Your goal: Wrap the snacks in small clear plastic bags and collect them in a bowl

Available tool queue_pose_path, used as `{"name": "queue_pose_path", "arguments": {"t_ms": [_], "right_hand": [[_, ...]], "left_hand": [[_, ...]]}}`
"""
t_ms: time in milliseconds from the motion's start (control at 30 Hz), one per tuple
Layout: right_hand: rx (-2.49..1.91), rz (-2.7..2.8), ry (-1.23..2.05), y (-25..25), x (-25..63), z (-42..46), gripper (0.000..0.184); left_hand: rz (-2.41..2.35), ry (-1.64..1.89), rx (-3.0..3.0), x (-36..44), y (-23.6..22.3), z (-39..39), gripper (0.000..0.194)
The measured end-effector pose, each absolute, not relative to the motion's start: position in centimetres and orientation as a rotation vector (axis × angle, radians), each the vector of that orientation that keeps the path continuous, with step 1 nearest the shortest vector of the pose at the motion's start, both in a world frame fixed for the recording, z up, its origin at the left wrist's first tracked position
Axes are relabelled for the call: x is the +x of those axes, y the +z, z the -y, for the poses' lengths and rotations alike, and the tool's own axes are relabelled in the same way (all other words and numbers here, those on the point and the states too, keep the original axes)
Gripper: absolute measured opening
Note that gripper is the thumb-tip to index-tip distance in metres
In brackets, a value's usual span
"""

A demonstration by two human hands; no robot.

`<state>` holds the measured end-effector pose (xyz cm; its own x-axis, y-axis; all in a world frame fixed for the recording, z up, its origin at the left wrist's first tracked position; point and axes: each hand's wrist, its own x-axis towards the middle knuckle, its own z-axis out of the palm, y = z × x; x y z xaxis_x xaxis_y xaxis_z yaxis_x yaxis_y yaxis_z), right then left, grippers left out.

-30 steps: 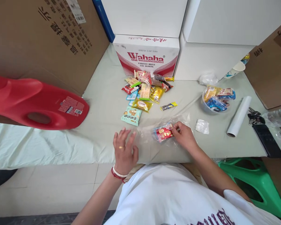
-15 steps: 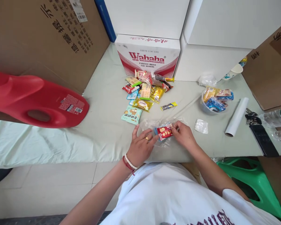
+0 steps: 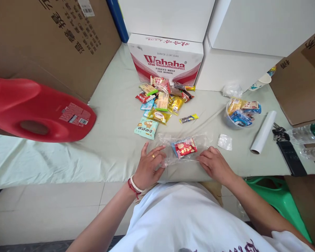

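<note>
A red wrapped snack point(image 3: 186, 148), with a light blue packet partly under it, lies on a clear plastic bag point(image 3: 204, 140) spread near the table's front edge. My left hand point(image 3: 150, 163), with a ring and bracelets, is at the bag's left side, thumb and fingers closing on the film. On the opposite side my right hand point(image 3: 215, 164) pinches the bag's near right edge. Neither hand touches the red snack. A pale green snack packet point(image 3: 146, 128) rests just beyond my left hand.
Behind is a pile of wrapped snacks point(image 3: 162, 101) against a Wahaha carton point(image 3: 165, 64). To the right stand a plastic bowl of snacks point(image 3: 227, 118), a white roll point(image 3: 263, 133), keys and a black phone point(image 3: 291, 158). A red jug point(image 3: 42, 108) occupies the left.
Both hands have let go of the red snack and moved apart, to the bag's left and right sides. The snack now lies free on the flattened plastic.
</note>
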<state>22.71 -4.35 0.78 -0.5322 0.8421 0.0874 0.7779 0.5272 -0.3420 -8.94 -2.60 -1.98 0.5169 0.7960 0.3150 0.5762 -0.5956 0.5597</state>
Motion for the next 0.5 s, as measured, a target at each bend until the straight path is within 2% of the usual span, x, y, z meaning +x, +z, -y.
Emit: {"name": "queue_pose_path", "arguments": {"t_ms": [167,333,500], "right_hand": [[-1.163,2.618,0.548,2.8,23.3,0.5,0.02],[-1.097,2.663,0.729,3.4,22.8,-3.2,0.026],[-1.25,2.56,0.919,2.1,21.7,-5.0,0.029]], "left_hand": [[-1.224,0.704,2.314,-9.6,-2.5,2.3,0.025],[-1.299,0.675,2.158,-10.0,-3.2,2.3,0.012],[-1.428,0.832,1.959,-9.9,-4.2,2.3,0.014]]}}
